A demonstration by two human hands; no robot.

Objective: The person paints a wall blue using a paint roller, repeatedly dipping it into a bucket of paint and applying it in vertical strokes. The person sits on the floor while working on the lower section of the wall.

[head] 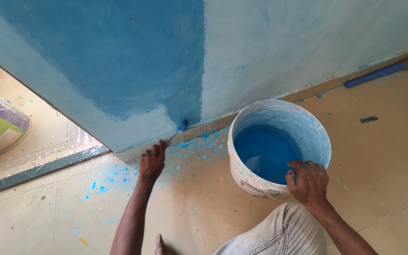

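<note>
While your right hand (309, 182) clamps the near rim of the paint bucket (279, 146), your left hand (152, 163) is closed on the brush (178, 130). Its handle runs up and right from that grip, bristles touching the wall (119, 61) just above the floor.

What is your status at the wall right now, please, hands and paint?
Left hand shut on brush, bristles at wall's bottom edge. Right hand gripping paint bucket rim; blue paint inside. Splatter on floor; nothing blocking.
</note>
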